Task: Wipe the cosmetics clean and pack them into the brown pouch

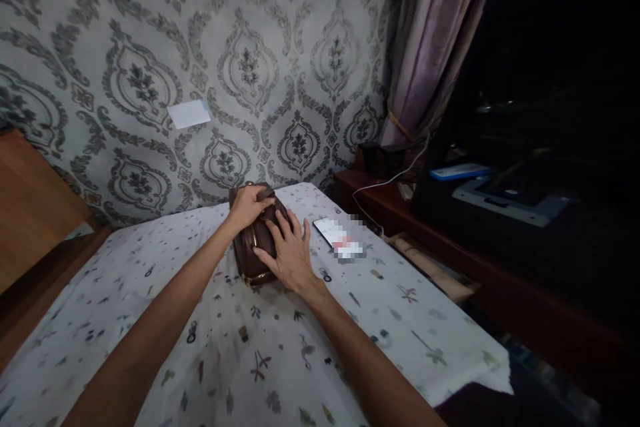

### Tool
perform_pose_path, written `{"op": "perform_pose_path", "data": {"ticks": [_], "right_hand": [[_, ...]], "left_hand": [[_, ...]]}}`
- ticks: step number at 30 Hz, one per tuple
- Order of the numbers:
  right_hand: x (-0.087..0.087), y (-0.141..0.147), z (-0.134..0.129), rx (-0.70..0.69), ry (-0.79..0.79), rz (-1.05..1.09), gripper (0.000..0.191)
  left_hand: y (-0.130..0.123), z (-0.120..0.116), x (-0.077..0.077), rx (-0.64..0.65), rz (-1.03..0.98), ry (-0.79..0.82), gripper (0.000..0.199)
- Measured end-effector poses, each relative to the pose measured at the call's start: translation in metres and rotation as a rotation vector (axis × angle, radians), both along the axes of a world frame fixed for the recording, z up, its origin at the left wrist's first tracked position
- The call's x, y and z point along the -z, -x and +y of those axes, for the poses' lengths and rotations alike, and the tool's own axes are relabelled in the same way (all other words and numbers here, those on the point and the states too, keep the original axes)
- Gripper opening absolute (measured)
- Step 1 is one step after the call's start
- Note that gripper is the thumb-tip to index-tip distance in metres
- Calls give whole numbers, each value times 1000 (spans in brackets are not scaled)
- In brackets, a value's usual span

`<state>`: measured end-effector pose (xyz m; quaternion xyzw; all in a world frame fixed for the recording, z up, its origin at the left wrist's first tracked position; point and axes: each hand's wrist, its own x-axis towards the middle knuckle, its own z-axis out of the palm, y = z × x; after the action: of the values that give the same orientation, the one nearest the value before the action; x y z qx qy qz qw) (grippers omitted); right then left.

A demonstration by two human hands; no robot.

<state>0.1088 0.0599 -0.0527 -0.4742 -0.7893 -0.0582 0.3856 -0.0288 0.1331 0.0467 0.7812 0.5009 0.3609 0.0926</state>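
A dark brown handbag [241,255] with gold-coloured zips lies on the patterned white cloth [210,347]. At the bag's far end, my left hand [248,207] has its fingers curled over the upper part and grips it; exactly what the fingertips pinch is partly hidden. My right hand [294,255] rests on the near right side of the bag, fingers spread and touching its surface. Between the two hands a stretch of zip shows. A phone [327,230] with a lit, partly blurred screen lies to the right of the bag, apart from both hands.
Behind the cloth rises a wall with damask wallpaper [300,80] and a white paper [190,113] on it. A wooden panel [37,207] stands at left. To the right are a dark red cabinet [345,180], a cable [390,181], a purple curtain [435,33] and a blue-edged box [460,172].
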Motion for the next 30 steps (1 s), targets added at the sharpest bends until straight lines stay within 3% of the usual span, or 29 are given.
{"op": "perform_pose_path", "data": {"ticks": [7, 17, 20, 25, 30], "right_hand": [[2, 1, -1, 4, 23, -8, 65], [5, 2, -1, 10, -6, -8, 63], [7, 3, -2, 12, -37, -6, 59], [9, 6, -8, -52, -96, -17, 52], [10, 9, -10, -76, -112, -27, 45]], "left_hand": [[0, -3, 0, 16, 34, -56, 14], [9, 4, -1, 69, -18, -2, 14], [23, 7, -7, 69, -50, 6, 27], [49, 4, -7, 13, -56, 56, 22], [53, -8, 1, -107, -38, 3, 15]]}}
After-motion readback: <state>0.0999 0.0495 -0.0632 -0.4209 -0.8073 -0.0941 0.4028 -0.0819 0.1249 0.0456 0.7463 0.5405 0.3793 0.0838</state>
